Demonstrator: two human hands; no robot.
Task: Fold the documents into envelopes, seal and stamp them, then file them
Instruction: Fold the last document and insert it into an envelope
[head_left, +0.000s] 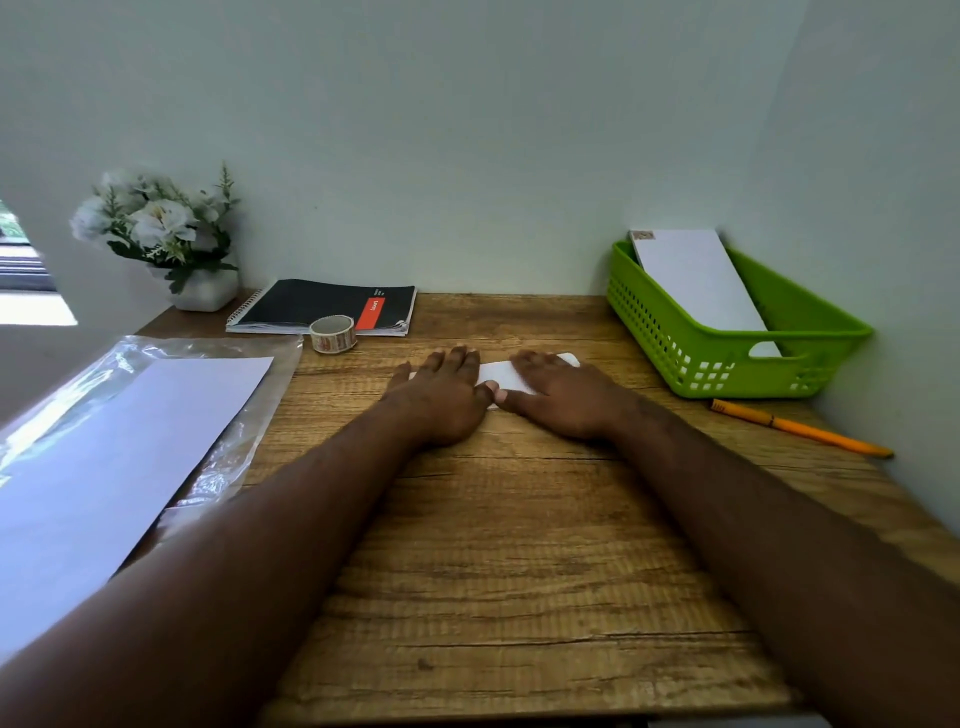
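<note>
Head view: on the far middle of the wooden desk (519, 545) lies a white folded paper (501, 375), a long narrow strip lying flat and running left to right, its right end rounded by the lens. Whether it is a folded sheet or an envelope cannot be told. The left hand (444, 397) lies palm down on its left part and the right hand (558, 397) on its right part, fingers of both straight and flat, pressing the paper to the desk rather than gripping it; the two thumbs nearly meet at its near edge.

To the right, against the wall, stands a green plastic basket (810, 332) with a white stamped envelope (696, 283) leaning inside it, a small stamp at its upper left corner. A yellow pencil (800, 428) lies on the desk just in front of the basket. On the left, sheets of white paper (114, 457) rest on a clear plastic sleeve (270, 415). Behind them sit a roll of stamps (333, 333), a black spiral notebook (322, 306) and a pot of white flowers (166, 234).
</note>
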